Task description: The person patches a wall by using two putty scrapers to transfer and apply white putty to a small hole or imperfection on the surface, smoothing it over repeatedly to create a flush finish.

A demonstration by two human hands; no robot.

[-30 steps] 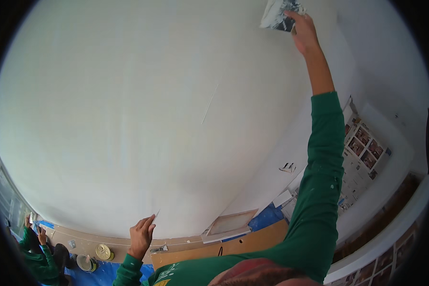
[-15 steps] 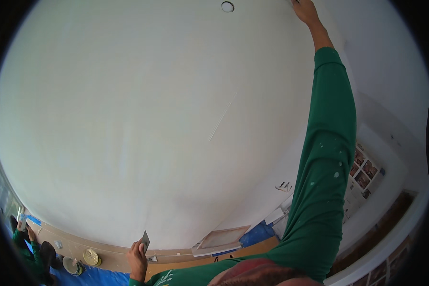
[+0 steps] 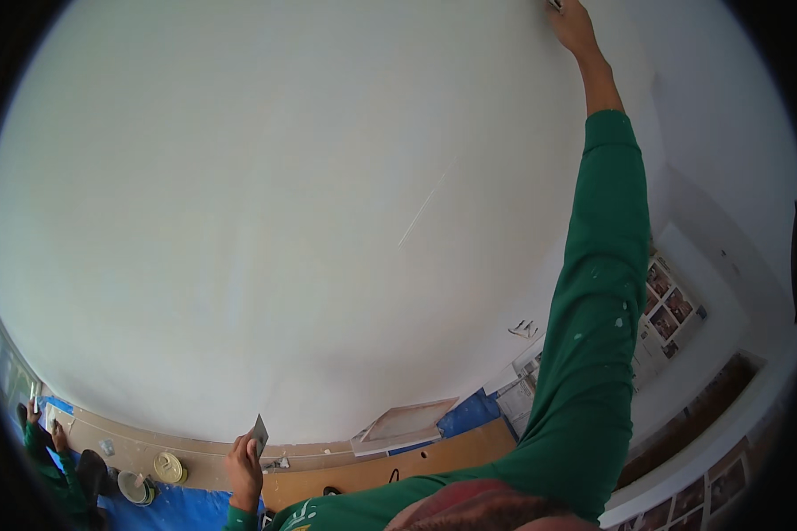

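Observation:
High at the upper right, my right arm in a paint-specked green sleeve reaches to a broad white surface, which looks like a ceiling. My right hand is closed around a hand tool against that surface. Most of the tool is cut off by the top edge, so its kind is unclear. Low at the left of centre, my left hand grips a putty knife with a flat grey metal blade, its corner pointing up. A thin light line runs slantwise across the white surface.
At the lower left a person in green stands near two buckets and blue sheeting. A wooden board lies below me. Wires stick out beside my right arm; printed sheets hang further right.
The view has tipped down a little: the round hole at the top is out of sight and the lower things sit higher. My right hand has shifted slightly; both hands keep their holds.

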